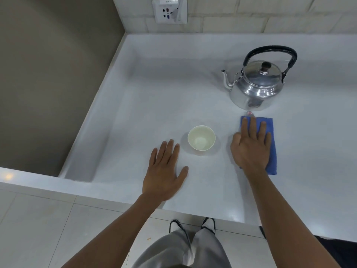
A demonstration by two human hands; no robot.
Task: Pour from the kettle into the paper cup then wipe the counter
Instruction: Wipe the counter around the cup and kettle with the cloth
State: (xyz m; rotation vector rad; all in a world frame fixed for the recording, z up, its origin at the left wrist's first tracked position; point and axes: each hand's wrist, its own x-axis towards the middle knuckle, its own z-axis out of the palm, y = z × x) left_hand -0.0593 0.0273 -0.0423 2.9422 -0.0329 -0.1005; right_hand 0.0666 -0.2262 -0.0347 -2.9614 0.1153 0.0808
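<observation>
A shiny metal kettle (pixel 256 86) with a black arched handle stands upright on the white counter (pixel 154 97), spout pointing left. A white paper cup (pixel 201 140) stands upright in front of it, between my hands. My left hand (pixel 165 171) lies flat on the counter just left of the cup, fingers spread, holding nothing. My right hand (pixel 251 146) rests palm down, fingers extended, on a folded blue cloth (pixel 270 147) that lies right of the cup and in front of the kettle. The cloth's left part is hidden under the hand.
A raised lip runs along the counter's left side beside a brown wall (pixel 48 74). A wall socket (pixel 169 11) with a white cable sits on the tiled back wall. The counter's front edge (pixel 135 198) is near my body, tiled floor and my legs below.
</observation>
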